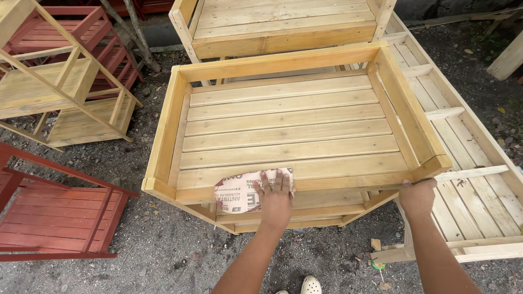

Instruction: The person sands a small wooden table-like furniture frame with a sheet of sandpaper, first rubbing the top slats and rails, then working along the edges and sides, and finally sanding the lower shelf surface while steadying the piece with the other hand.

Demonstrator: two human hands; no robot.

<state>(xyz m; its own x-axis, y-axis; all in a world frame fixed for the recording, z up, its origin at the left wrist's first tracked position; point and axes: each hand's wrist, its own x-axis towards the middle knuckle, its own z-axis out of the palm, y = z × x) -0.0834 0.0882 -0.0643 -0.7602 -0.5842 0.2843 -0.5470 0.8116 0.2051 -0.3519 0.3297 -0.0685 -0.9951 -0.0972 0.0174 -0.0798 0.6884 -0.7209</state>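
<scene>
We press our left hand point(275, 198) flat, fingers spread, on a sheet of sandpaper point(245, 191) draped over the near rail of the wooden tray shelf point(283, 128). Our right hand point(417, 196) grips the shelf's near right corner, fingers curled under.

Left hand point(274, 197) is pressed flat on a sheet of sandpaper point(243, 191) over the front rail of a bare wooden slatted shelf unit point(289, 128), centre frame. Right hand point(417, 197) grips its lower-right corner. Red-painted rack point(52, 215) sits lower left.
</scene>
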